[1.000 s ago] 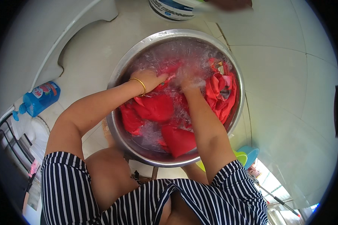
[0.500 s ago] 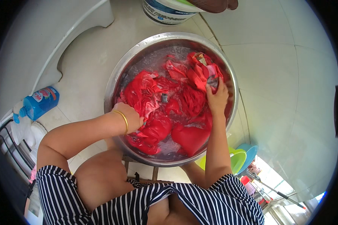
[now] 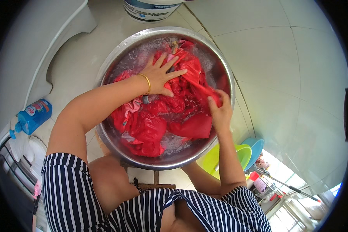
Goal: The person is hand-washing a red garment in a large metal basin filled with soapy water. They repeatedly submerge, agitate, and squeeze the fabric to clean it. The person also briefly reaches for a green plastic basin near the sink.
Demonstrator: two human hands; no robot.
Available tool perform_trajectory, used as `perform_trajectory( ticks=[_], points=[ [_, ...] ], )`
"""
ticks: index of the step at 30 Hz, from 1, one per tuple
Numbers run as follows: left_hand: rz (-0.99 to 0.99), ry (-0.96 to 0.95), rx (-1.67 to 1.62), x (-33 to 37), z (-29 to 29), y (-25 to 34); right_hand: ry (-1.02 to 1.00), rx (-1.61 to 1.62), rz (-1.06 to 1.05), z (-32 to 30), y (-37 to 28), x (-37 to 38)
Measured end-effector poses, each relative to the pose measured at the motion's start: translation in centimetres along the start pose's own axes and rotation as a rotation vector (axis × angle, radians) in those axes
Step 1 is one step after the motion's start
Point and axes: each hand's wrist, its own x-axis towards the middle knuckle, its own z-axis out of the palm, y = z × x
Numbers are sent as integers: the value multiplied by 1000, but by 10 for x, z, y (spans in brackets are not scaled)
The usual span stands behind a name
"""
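A large round metal basin (image 3: 225,63) holds water and wet red cloth (image 3: 149,129), some of it with pink and patterned patches. My left hand (image 3: 161,76), with a gold bangle (image 3: 147,84) at the wrist, lies over the cloth in the upper middle of the basin, fingers spread wide. At the basin's right side my right hand (image 3: 221,113) is closed on a fold of the red cloth, pulled taut toward the far middle. Parts of the cloth lie under the water and beneath my left hand.
Beyond the basin stands a white and blue bucket (image 3: 150,11). A blue bottle (image 3: 34,116) lies at the left, near a white curved fixture (image 3: 52,38). Green (image 3: 243,154) and blue basins (image 3: 255,149) sit by my right forearm, beside the tiled wall (image 3: 272,77).
My left hand has moved from the basin's left edge to the upper middle and spread its fingers. My right hand has come nearer, drawing cloth along the right side. The view has shifted slightly.
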Motion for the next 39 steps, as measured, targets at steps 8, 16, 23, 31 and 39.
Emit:
perform_trajectory(
  ticks=[8,16,23,31,39],
  points=[
    [-122,-374,-156,26,3,1,-96,-615,-434,89,33,41],
    [-88,-60,-55,42,43,0,-32,-602,-466,105,65,92],
    [68,62,-240,62,31,-5,76,-247,12,101,78,61],
    [80,243,-115,35,38,-53,-168,640,352,24,-38,-39],
    [-86,33,-20,-30,-29,-65,74,430,291,-55,-34,-103]
  ],
)
